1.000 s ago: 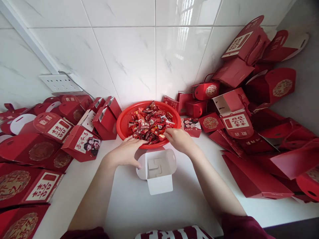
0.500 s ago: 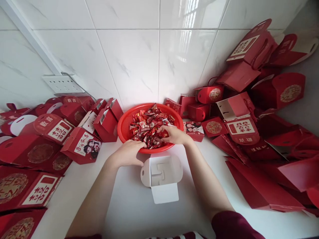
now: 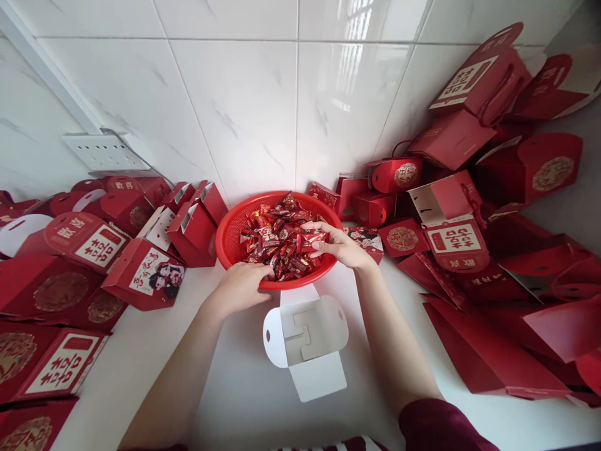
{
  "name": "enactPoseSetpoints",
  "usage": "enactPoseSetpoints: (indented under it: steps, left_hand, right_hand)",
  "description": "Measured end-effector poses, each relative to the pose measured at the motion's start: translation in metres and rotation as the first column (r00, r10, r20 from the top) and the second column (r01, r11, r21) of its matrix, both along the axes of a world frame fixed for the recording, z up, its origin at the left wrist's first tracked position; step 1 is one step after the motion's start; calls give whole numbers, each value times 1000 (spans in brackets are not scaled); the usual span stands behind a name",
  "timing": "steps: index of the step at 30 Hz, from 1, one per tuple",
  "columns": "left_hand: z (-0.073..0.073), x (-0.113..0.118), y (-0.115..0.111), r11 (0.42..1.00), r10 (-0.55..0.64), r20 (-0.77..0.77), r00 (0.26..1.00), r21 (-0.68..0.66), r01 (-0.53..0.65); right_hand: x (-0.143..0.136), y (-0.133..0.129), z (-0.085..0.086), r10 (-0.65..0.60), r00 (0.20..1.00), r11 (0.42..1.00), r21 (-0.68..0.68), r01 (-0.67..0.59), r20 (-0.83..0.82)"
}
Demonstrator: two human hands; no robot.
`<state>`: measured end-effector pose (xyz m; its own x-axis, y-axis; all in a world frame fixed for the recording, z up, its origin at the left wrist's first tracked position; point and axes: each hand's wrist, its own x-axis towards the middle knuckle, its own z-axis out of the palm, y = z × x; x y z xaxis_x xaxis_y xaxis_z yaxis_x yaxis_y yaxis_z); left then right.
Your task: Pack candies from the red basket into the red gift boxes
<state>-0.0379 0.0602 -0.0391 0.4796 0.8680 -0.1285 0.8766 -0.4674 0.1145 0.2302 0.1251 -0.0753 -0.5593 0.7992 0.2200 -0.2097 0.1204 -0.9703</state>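
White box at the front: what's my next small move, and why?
Probably carry the red wrapped candy towards the white box: the right hand appears to pinch it over the basket, and the box sits close by, flaps spread, with no candy visible inside.

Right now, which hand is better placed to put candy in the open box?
Probably the right hand: it pinches a wrapped candy over the basket, the open box close by. The left hand sits at the basket's rim, no candy clearly in it.
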Motion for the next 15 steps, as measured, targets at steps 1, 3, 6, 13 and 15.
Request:
enactPoseSetpoints:
  steps: [1, 3, 6, 13, 15]
  left_hand:
    - [-1, 1, 1, 1000, 19, -4, 1000, 10, -19]
    - [-4, 3, 2, 998, 47, -7, 999, 31, -47]
    - [-7, 4, 3, 997, 48, 3, 999, 55, -48]
    - [-9, 2, 4, 997, 43, 28, 999, 71, -45]
    - [-9, 3, 4, 997, 44, 24, 999, 70, -45]
  right_hand:
    - [-1, -1, 1, 10, 1000, 1000, 9, -10, 0]
    - [-2, -3, 3, 39, 999, 999, 19, -39, 5]
    - [-2, -4, 3, 58, 998, 998, 5, -58, 39]
    - [-2, -2, -1, 5, 998, 1000, -11, -4, 62]
    - [-3, -4, 1, 6, 997, 1000, 14, -7, 82]
